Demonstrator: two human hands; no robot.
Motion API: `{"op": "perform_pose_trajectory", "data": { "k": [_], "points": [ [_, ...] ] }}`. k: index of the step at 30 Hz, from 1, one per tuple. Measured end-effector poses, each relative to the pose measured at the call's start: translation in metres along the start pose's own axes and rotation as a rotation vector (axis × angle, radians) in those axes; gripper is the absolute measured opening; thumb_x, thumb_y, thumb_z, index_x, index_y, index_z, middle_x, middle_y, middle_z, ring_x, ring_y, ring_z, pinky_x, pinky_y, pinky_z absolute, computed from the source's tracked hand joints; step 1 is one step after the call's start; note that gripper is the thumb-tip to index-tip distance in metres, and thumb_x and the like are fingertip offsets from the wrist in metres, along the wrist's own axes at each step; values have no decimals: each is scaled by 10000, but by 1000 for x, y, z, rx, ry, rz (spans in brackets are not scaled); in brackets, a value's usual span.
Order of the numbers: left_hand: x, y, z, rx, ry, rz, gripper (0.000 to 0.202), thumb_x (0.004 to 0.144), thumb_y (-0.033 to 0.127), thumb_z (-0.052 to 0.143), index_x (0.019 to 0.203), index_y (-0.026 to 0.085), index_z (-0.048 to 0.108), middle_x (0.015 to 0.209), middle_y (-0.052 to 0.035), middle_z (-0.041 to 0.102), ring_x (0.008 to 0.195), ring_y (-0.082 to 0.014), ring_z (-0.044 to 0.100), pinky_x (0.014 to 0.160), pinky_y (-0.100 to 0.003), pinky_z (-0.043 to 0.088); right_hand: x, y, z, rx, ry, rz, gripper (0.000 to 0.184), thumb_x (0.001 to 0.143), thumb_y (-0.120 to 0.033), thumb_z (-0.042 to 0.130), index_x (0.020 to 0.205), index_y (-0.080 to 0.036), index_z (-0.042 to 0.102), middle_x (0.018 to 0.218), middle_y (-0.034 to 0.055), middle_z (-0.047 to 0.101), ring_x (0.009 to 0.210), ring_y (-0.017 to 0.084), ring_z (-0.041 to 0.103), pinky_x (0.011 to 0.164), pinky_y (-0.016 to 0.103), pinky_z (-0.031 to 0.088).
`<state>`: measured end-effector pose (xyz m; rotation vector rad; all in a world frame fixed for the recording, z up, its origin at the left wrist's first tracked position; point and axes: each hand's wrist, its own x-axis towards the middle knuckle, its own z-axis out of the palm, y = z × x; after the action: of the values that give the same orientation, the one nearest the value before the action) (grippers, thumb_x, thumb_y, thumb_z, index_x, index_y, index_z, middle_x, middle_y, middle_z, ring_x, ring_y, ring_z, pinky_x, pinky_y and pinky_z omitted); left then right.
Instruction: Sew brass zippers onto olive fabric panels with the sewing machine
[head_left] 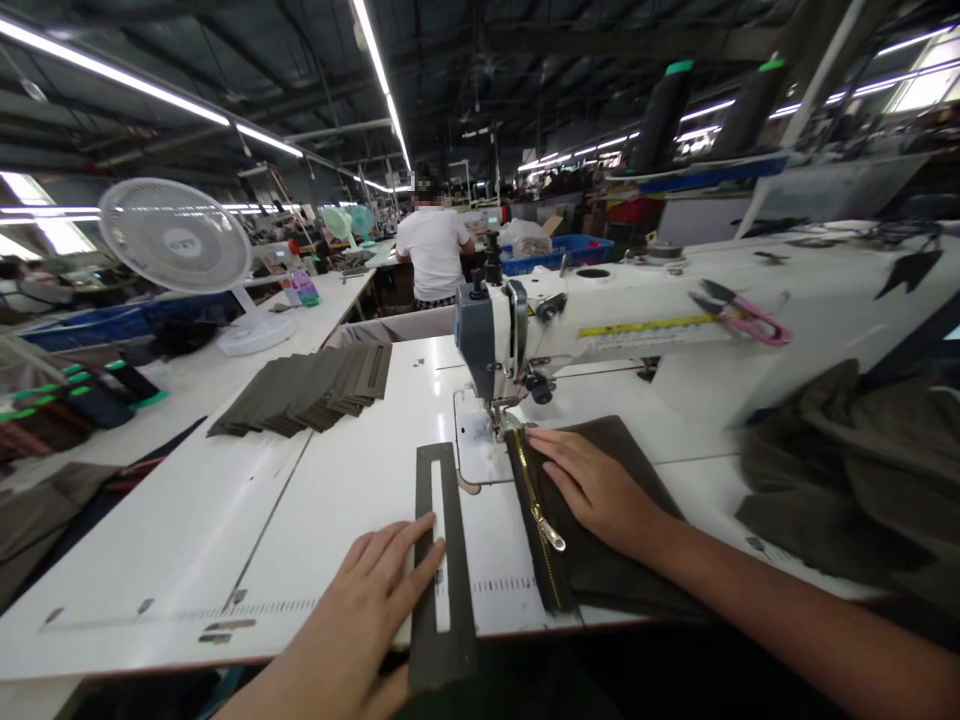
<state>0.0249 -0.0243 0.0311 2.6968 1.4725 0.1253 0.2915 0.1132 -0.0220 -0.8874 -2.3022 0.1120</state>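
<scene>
My left hand (379,590) is at a dark grey-brown fabric strip (444,655) with a long slot cut in it. Its fingers lie over the strip's left side, while the thumb is at the lower edge, partly hidden. Dark fabric with a gold zipper (529,480) lies under the sewing machine's needle area (495,415). My right hand (592,490) rests flat on this fabric, fingers stretched toward the presser foot beside the zipper's upper end. A metal zipper pull (551,533) hangs below those fingertips.
A fanned stack of slotted strips (307,390) lies left on the white table (352,480). Pink-handled snips (750,318) sit on the machine arm. Bunched dark fabric (817,470) is at right. A fan (180,240) and thread spools (97,395) stand left; a person (433,250) sits ahead.
</scene>
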Motion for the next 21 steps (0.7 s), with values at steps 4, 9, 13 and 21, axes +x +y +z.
{"op": "perform_pose_trajectory", "data": {
  "k": [4,9,13,21],
  "points": [
    [14,-13,2,-73,116,18,523,816,168,453,1325,245,362,1398,-93,324,1269,-314,307,988,-526,351,-3,5,3,-78,-52,-35,326,874,-188,387,1122,-98,577,1207,134,555,1140,221,490,983,414,397],
    [49,-38,13,-91,252,-56,447,829,59,367,1223,224,499,1205,-107,522,1105,-244,495,912,-453,455,-2,1,3,-118,-95,-41,367,868,-177,386,1196,-88,523,1266,140,502,1190,228,441,992,443,376],
    [66,-48,18,-116,299,-94,365,847,112,366,1129,207,578,1199,-75,564,1119,-245,512,913,-454,460,-3,-12,3,-93,-131,-17,391,858,-193,405,1221,-83,501,1294,150,469,1222,237,401,1006,471,345],
    [82,-7,22,-177,523,94,361,864,116,377,1205,155,489,1251,-122,518,1114,-203,527,924,-350,469,-8,-31,2,-58,-143,-25,424,847,-155,394,1261,-95,459,1303,151,461,1249,228,361,1024,464,316]
  ]
}}
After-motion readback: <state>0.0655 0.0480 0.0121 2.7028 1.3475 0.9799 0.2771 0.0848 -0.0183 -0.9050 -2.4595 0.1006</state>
